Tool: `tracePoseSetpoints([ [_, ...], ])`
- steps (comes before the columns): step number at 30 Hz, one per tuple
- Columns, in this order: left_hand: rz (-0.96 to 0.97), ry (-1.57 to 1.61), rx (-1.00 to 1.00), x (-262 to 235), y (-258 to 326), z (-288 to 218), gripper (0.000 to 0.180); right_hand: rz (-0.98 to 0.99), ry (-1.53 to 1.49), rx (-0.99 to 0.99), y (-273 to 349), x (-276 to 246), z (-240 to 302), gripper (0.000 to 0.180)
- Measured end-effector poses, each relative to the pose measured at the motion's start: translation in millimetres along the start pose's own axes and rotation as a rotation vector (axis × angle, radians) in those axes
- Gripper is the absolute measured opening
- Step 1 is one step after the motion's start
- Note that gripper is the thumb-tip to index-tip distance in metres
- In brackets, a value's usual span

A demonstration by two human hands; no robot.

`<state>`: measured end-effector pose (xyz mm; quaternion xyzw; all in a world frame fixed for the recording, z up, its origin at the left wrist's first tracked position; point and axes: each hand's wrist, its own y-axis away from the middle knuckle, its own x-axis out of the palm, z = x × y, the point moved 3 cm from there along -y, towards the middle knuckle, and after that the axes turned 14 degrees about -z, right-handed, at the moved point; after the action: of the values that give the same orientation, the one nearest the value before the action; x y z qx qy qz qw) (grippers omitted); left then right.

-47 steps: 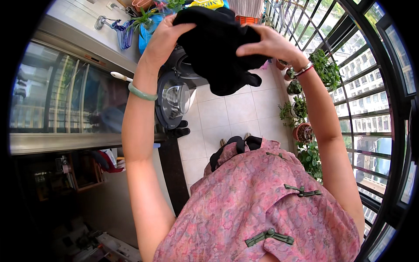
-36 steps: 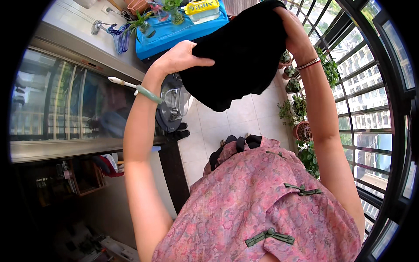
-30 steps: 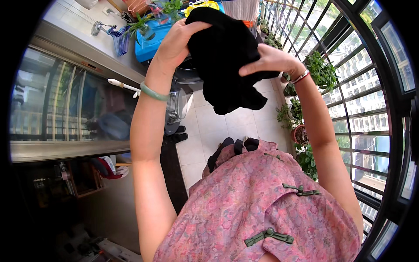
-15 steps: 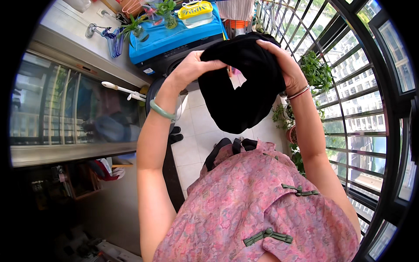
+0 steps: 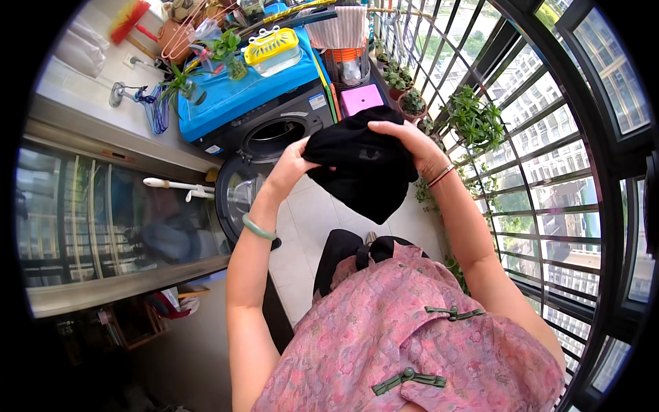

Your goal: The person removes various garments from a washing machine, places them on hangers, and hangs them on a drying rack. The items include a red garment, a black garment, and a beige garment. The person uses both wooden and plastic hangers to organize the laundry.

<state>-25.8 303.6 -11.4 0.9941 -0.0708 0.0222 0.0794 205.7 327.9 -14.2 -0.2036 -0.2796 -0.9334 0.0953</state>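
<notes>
Both of my hands hold up a black cloth garment in front of me, above the tiled floor. It hangs bunched, narrowing to a point at the bottom, with a small grey mark on its face. Exactly what kind of garment it is, I cannot tell. My left hand pinches its left upper edge, the fingertips partly hidden in the fabric. On the other side my right hand grips the upper right, thumb side lying over the top. Beyond them stands a dark front-loading washing machine, its round door swung open.
A blue cover on the washer carries a yellow basket and potted plants. Beside it are a pink stool and a wire bin. Barred windows with plants line the right; hangers and a sliding glass door the left.
My hands have come lower and nearer with the black garment. The gap through its middle no longer shows. My view has shifted, bringing the washer's open door and the pink stool into sight.
</notes>
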Motion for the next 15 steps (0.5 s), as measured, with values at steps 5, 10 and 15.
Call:
tracePoseSetpoints([
  [5, 0.220, -0.156, -0.227, 10, -30, -9, 0.031, 0.152, -0.023, -0.044, -34, -13, -8, 0.048],
  [10, 0.232, -0.092, -0.216, -2, -89, 10, 0.045, -0.034, 0.271, -0.042, -87, -37, 13, 0.055],
  [15, 0.145, 0.009, -0.219, 24, -165, 20, 0.038, -0.708, 1.124, -0.278, -156, -65, 25, 0.066],
])
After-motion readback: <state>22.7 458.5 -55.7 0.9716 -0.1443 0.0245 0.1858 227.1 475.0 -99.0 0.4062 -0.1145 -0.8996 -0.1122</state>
